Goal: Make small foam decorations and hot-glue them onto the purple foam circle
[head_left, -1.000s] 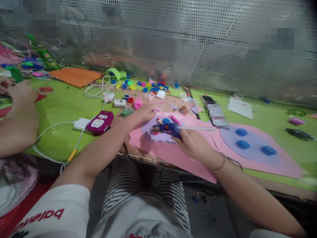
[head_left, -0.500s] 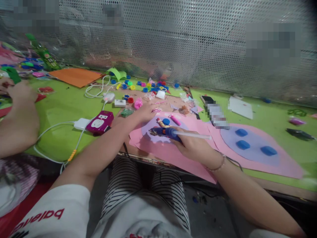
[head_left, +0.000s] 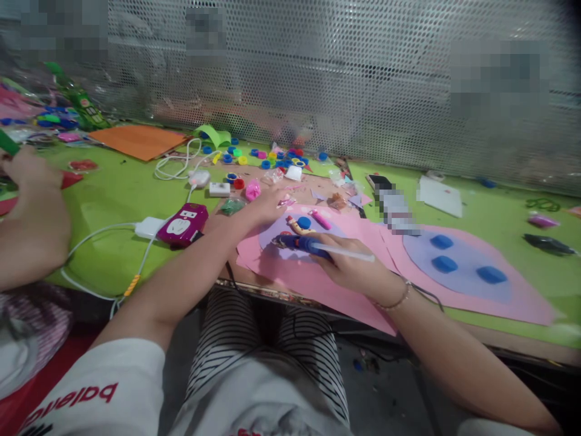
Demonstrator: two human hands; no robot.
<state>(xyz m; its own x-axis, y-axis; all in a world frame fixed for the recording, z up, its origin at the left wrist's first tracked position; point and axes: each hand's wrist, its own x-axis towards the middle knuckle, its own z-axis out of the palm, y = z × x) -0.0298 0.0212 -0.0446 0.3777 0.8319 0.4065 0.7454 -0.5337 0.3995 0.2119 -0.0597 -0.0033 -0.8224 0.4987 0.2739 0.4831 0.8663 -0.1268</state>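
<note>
My right hand is closed around a blue glue gun; a whitish glue stick juts out of its back end. The nozzle points left, over a lilac paper shape on a pink paper sheet. On the lilac shape are a blue cap, a cream-coloured curved piece with a red end and a pink stick-like piece. My left hand lies at the sheet's upper left edge, fingers stretched out, beside a pink lump. Its fingertips are blurred.
A second pink sheet with several blue caps lies right, below a phone. Left are a purple power socket and white cables. Coloured caps are scattered behind. At far left works another person's arm.
The glue gun has tilted slightly, and its glue stick's free end has moved left and down. My left hand stays put. The other person's hand has shifted left with a green thing.
</note>
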